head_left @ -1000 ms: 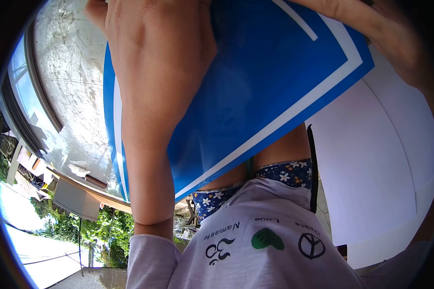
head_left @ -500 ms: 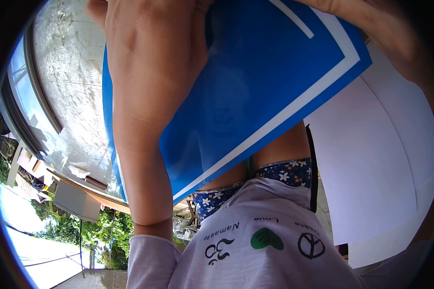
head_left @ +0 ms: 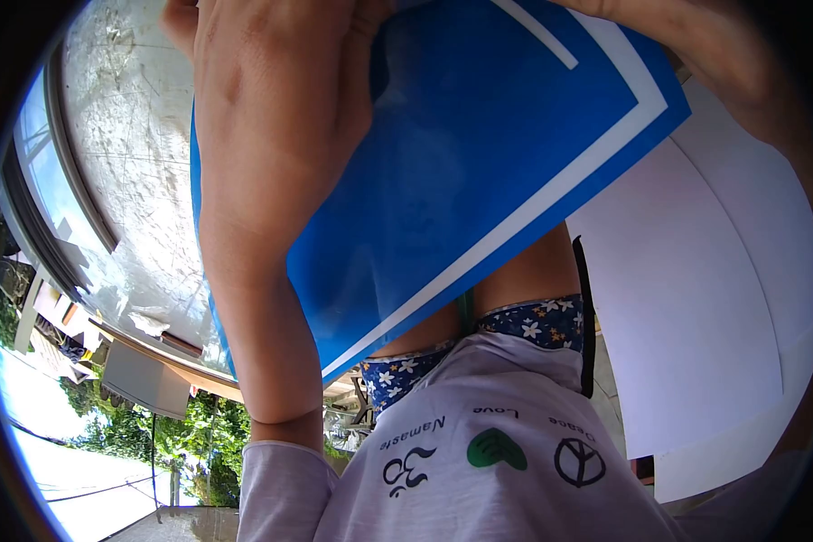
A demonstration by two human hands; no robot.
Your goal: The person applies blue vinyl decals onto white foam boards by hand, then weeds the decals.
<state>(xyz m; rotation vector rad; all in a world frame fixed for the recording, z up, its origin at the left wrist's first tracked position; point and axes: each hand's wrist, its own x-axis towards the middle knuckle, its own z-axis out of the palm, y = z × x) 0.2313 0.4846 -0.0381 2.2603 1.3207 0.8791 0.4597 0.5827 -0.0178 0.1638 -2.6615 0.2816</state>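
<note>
A blue sign panel (head_left: pixel 461 172) with a white border line and a white stripe is tilted in front of my body, its lower corner near my lap. My left hand (head_left: pixel 266 99) lies across the panel's left part, back of the hand up. Its fingers are curled, with the tips cut off or hidden at the top, so what they hold does not show. My right hand (head_left: pixel 686 32) is at the panel's upper right edge, with a digit over its face. Most of the right fingers lie outside the frame.
A scuffed pale work surface (head_left: pixel 126 135) with a curved edge lies at left. White sheets (head_left: pixel 668 289) hang or stand at right. Grey bars (head_left: pixel 68 172) lie on the far left. Green plants (head_left: pixel 212 434) show beyond the wooden table edge.
My left hand has shifted slightly left, and the blue panel with my right hand has moved a little left too. Both hands remain at the panel.
</note>
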